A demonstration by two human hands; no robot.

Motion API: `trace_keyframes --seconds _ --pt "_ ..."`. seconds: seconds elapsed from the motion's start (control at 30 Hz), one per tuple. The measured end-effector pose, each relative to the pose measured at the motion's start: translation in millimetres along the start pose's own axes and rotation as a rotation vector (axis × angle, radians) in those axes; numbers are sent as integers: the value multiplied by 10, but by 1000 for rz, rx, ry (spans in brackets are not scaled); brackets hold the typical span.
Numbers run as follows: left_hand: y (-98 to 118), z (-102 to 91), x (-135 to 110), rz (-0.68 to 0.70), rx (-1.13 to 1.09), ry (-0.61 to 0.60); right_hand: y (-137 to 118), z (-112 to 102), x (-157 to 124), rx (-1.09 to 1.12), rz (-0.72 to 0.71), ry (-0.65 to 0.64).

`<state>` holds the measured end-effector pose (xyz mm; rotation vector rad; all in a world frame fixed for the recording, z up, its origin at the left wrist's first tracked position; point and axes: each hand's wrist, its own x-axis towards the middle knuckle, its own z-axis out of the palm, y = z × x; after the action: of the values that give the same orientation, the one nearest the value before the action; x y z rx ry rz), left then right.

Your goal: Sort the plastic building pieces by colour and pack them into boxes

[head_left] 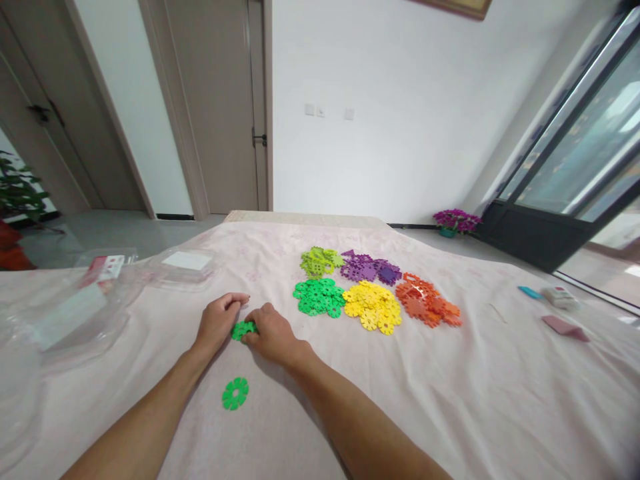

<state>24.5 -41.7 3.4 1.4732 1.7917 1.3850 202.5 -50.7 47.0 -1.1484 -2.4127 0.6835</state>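
Observation:
My left hand (219, 321) and my right hand (271, 333) meet over the pink cloth, both with fingers curled around a green snowflake-shaped plastic piece (243, 329) held between them. A second green snowflake disc (235, 393) lies flat on the cloth between my forearms. To the right lie sorted heaps of the same pieces: green (319, 297), lime (320, 261), purple (370, 267), yellow (373, 306) and orange (426, 300).
A clear plastic box (70, 313) and its lid (186, 265) lie at the left. A teal object (530, 292), a small white thing (560, 297) and a pink piece (565, 327) rest at the right. Doors and a glass window frame stand beyond.

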Motion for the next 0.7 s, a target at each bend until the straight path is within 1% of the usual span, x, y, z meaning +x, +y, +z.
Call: trace_keyframes --seconds 0.17,0.27,0.33,0.43,0.5,0.57,0.63,0.67,0.7 --pt "-5 -2 5 -7 6 -4 82 105 -22 116 22 42" --pt "12 -15 -6 -11 -7 2 161 40 -4 141 16 32" --pt "26 -22 -16 -13 -11 -1 231 -106 27 97 32 37" --pt "43 -24 -26 -26 -16 -1 366 -440 68 -2 116 93" --pt "55 -22 -28 -41 -26 3 459 -685 66 -73 180 169" --pt "70 -18 -28 -57 -32 4 529 -896 39 -181 263 295" --pt "84 -15 -29 -61 -28 2 551 -1030 8 -253 319 408" --pt "88 -13 -30 -58 -24 3 538 -1056 -3 -253 317 424" --pt "89 -11 -31 -54 -22 3 509 -1053 -9 -228 287 399"
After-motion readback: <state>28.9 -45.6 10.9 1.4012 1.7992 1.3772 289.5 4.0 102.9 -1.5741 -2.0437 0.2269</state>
